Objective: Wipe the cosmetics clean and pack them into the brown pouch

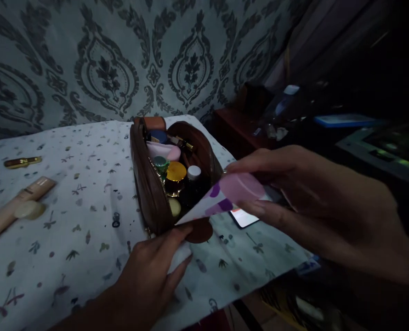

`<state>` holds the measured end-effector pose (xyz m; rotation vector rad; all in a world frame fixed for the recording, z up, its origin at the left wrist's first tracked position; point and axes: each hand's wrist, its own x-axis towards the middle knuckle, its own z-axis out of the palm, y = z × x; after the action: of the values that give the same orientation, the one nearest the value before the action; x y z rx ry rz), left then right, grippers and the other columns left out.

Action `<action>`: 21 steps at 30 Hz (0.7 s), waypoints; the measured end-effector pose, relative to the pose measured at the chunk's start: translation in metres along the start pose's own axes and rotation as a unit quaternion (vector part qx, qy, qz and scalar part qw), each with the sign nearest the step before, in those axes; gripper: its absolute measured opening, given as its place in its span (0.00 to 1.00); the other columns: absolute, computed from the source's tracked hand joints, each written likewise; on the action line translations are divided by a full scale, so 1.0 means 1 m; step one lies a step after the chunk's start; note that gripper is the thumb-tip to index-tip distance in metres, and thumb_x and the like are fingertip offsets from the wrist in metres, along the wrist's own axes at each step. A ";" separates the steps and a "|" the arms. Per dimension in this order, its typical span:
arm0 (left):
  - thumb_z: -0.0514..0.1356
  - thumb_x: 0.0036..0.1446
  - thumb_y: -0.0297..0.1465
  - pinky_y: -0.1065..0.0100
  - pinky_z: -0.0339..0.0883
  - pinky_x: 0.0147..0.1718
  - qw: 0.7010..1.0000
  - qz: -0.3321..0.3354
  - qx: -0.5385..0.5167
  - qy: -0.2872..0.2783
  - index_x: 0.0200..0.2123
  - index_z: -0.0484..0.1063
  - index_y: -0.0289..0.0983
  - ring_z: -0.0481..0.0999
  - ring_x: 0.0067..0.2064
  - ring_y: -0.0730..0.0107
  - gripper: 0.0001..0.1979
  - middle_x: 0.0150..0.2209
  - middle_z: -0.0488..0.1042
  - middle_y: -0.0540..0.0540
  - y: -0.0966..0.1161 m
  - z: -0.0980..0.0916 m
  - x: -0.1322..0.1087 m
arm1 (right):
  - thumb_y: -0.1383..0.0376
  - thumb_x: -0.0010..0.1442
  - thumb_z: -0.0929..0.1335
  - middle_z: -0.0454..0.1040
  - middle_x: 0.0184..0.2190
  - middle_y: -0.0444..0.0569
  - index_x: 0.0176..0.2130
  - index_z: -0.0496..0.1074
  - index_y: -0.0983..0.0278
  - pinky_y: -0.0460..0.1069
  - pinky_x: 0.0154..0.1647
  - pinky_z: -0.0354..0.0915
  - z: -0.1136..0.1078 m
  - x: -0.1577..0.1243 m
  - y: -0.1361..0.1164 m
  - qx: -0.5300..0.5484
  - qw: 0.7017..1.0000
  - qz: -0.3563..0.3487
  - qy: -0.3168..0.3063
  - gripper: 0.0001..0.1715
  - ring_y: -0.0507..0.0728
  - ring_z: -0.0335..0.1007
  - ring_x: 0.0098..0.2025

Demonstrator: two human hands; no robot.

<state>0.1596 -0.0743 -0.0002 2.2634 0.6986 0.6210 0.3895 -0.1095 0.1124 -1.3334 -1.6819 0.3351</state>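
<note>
A brown zippered pouch [144, 188] lies open on the cloth, full of cosmetics. My right hand [315, 207] grips a white, pink and purple squeeze tube [213, 202] by its pink cap end. The tube's flat end points down to the left, at the pouch's near end. My left hand [156, 271] is at that near end, thumb and fingers curled about a white item [181, 255] whose kind I cannot make out. Inside the pouch are a pink tube [165, 151], a yellow-gold lid [175, 171], a green lid [161, 162] and a white-capped bottle [194, 173].
Left on the patterned cloth [97, 266] lie a beige tube [14, 207] with a pale cap and a small gold-and-brown tube [22, 162]. A lit phone [246, 218] is partly under my right hand. Dark clutter with a plastic bottle [283, 103] stands at right, beyond the table edge.
</note>
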 end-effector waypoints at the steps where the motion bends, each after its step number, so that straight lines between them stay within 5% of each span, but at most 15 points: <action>1: 0.57 0.62 0.29 0.65 0.78 0.46 1.000 0.005 0.008 -0.001 0.63 0.61 0.47 0.81 0.49 0.62 0.26 0.52 0.78 0.46 -0.001 0.001 -0.001 | 0.62 0.62 0.71 0.78 0.40 0.43 0.48 0.75 0.52 0.49 0.39 0.72 0.000 0.002 0.001 -0.025 0.998 -0.020 -0.045 0.14 0.54 0.75 0.39; 4: 0.57 0.62 0.29 0.64 0.79 0.46 0.999 0.028 0.023 0.008 0.64 0.60 0.46 0.81 0.49 0.61 0.27 0.53 0.78 0.44 -0.004 0.003 -0.004 | 0.62 0.66 0.67 0.77 0.38 0.43 0.50 0.72 0.54 0.48 0.38 0.72 0.001 0.008 0.006 -0.076 0.982 -0.087 -0.152 0.12 0.53 0.74 0.36; 9: 0.58 0.61 0.29 0.64 0.78 0.48 0.998 0.027 0.041 0.025 0.64 0.60 0.45 0.81 0.50 0.61 0.28 0.54 0.78 0.44 -0.004 0.005 -0.007 | 0.63 0.67 0.65 0.74 0.34 0.44 0.44 0.74 0.57 0.46 0.29 0.66 0.014 0.010 0.022 -0.103 0.959 -0.107 -0.243 0.09 0.51 0.70 0.30; 15: 0.58 0.61 0.28 0.65 0.78 0.47 0.997 0.056 0.039 0.025 0.64 0.59 0.44 0.81 0.48 0.62 0.28 0.52 0.78 0.44 -0.004 0.004 -0.004 | 0.62 0.68 0.64 0.72 0.34 0.45 0.44 0.75 0.59 0.45 0.26 0.62 0.032 0.003 0.031 -0.144 0.956 -0.089 -0.239 0.10 0.50 0.67 0.28; 21: 0.55 0.60 0.27 0.67 0.81 0.37 0.990 0.098 0.083 0.055 0.65 0.53 0.44 0.84 0.42 0.61 0.30 0.47 0.81 0.43 -0.003 0.003 0.002 | 0.63 0.69 0.63 0.71 0.34 0.45 0.47 0.73 0.59 0.46 0.24 0.59 0.033 -0.001 0.028 -0.195 0.942 -0.106 -0.252 0.12 0.50 0.66 0.27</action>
<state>0.1619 -0.0730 -0.0043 2.4867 0.6032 0.8134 0.3808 -0.0894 0.0747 -1.4030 -2.3993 0.2340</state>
